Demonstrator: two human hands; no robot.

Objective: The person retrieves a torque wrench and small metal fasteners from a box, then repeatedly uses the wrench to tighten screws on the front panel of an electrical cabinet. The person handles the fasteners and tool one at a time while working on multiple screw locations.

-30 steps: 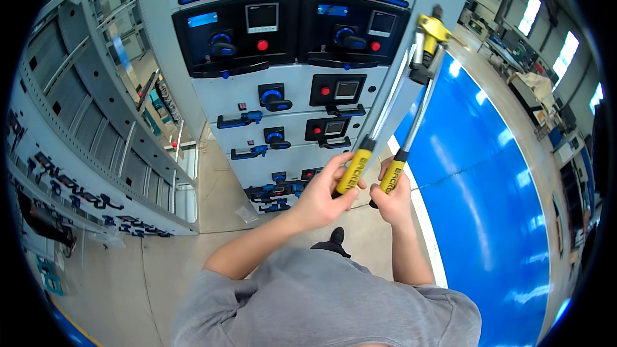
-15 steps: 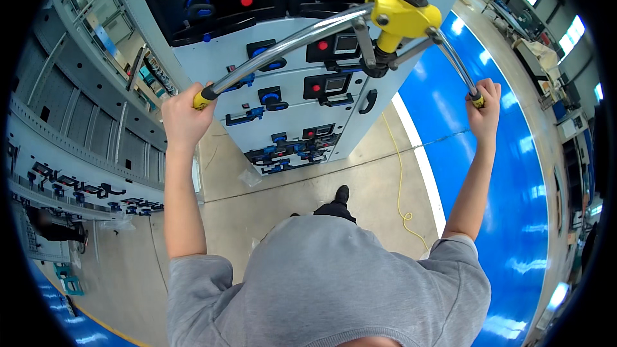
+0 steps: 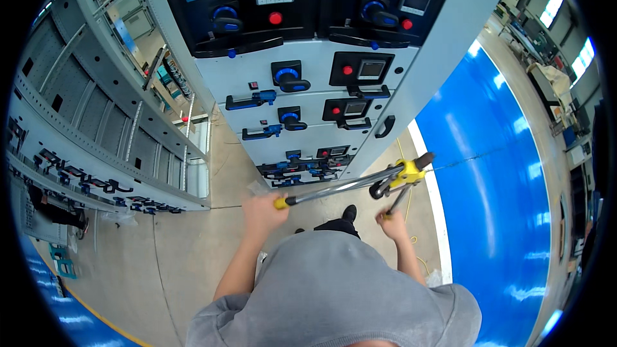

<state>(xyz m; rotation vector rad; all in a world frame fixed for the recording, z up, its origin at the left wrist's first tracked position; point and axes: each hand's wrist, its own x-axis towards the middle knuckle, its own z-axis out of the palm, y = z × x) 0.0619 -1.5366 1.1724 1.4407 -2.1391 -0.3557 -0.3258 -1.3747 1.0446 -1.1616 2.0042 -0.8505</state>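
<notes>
You grip a long-handled crimper [image 3: 385, 183] before the cabinet [image 3: 308, 90].
Your left hand [image 3: 262, 209] and right hand [image 3: 392, 222] each close around a handle, spread apart.

beige concrete floor [image 3: 193, 250] with glossy blue strip [image 3: 501, 173]; grey switchgear cabinet [image 3: 321, 90] stands on it.
</notes>
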